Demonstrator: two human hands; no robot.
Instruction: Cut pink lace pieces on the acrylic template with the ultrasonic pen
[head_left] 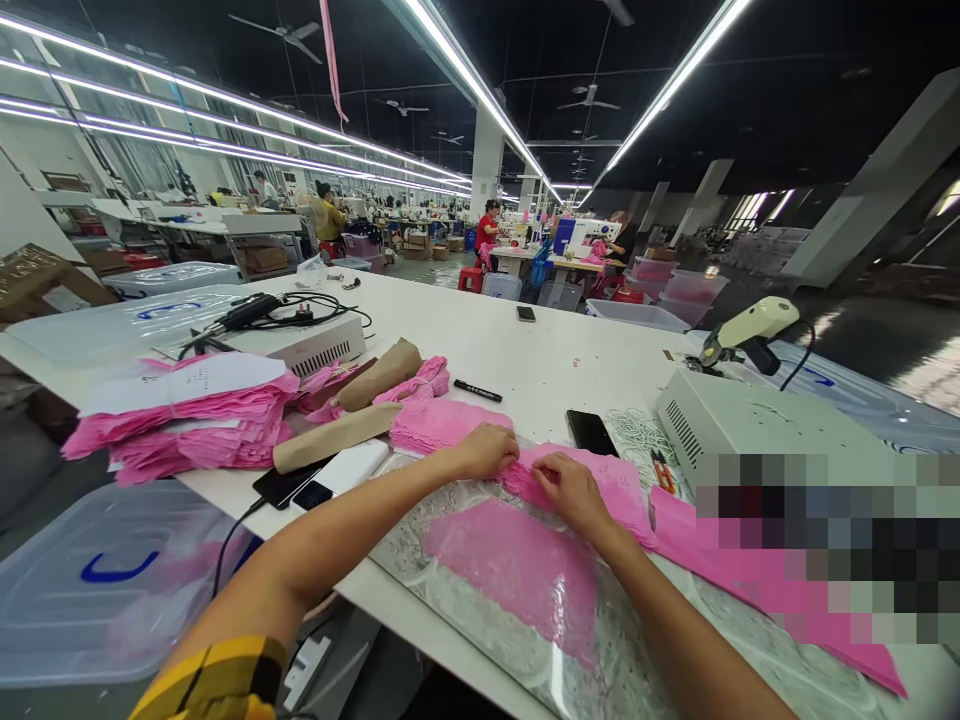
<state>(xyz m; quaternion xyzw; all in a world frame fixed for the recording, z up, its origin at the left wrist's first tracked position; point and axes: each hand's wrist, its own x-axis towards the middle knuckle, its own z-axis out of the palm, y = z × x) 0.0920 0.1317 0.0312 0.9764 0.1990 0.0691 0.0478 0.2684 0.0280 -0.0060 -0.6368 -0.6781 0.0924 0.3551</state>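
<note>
Both hands work at a stack of pink fabric pieces (pixel 442 425) in front of me. My left hand (pixel 487 452) has its fingers curled down on the stack's right end, closed on the fabric edges. Close beside it, my right hand (pixel 571 488) pinches the edge of the neighbouring pink pieces (pixel 619 487), thumb against fingers. The fingertips partly hide what lies between them. Nearer to me, a single pink fabric piece (pixel 517 570) lies flat under a clear, shiny sheet (pixel 412 560).
Left stand pink bundles (pixel 202 440), brown rolls (pixel 337 437) and a metal box (pixel 322 345) with cables. A marker (pixel 478 390), a phone (pixel 591 432), orange snips (pixel 664 470) and a machine box (pixel 772 420) lie beyond and right. People sit at sewing machines farther off.
</note>
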